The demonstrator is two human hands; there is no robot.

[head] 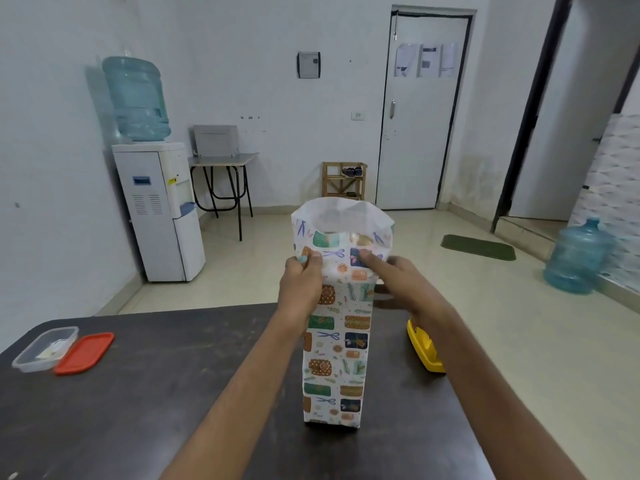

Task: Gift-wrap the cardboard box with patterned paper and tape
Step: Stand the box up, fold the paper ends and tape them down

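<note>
Box (334, 358) stands upright on end near the middle of the dark surface (156, 393), its sides fully covered in patterned paper (343, 216). The paper rises past the box top as a loose open collar, white inside. Left hand (299, 285) pinches the collar's left edge between thumb and curled fingers. Right hand (408, 285) lies against the collar's front right, forefinger straight and pressed onto the paper, thumb spread below it; the other fingers are blurred and their position cannot be told. Both forearms reach in from the near edge, one on each side of the box. A yellow tape dispenser (424, 348) sits just right of the box, partly hidden by the right forearm. A clear tub (45, 348) and red lid (85, 353) lie side by side at the far left.
</note>
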